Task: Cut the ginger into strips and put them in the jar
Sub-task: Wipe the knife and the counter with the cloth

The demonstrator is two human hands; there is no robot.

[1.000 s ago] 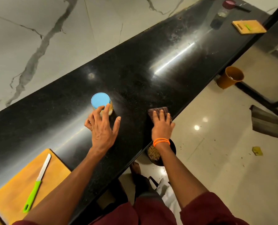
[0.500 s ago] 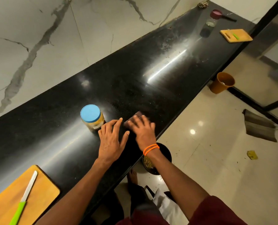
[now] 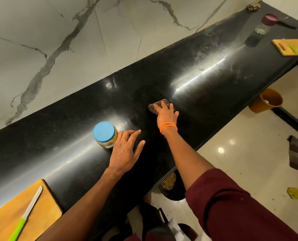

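Observation:
A glass jar [image 3: 106, 136] with a blue lid stands on the black counter [image 3: 188, 70], holding something yellowish. My left hand [image 3: 126, 150] lies flat on the counter just right of the jar, fingers spread, holding nothing. My right hand [image 3: 166, 113], with orange bands at the wrist, presses a dark reddish cloth [image 3: 157, 106] flat onto the counter further back. A wooden cutting board [image 3: 10, 216] lies at the bottom left with a green-handled knife [image 3: 25, 218] on it. No ginger pieces show on the board.
A second cutting board [image 3: 291, 46], a clear jar [image 3: 262, 29] and a maroon lid [image 3: 269, 19] sit at the counter's far end. An orange bucket [image 3: 267, 100] stands on the floor. A dark bin [image 3: 170, 186] with scraps sits below the counter edge.
My right hand has slid the cloth from the counter's front edge toward its middle and further back. My left hand let go of the jar and now rests beside it.

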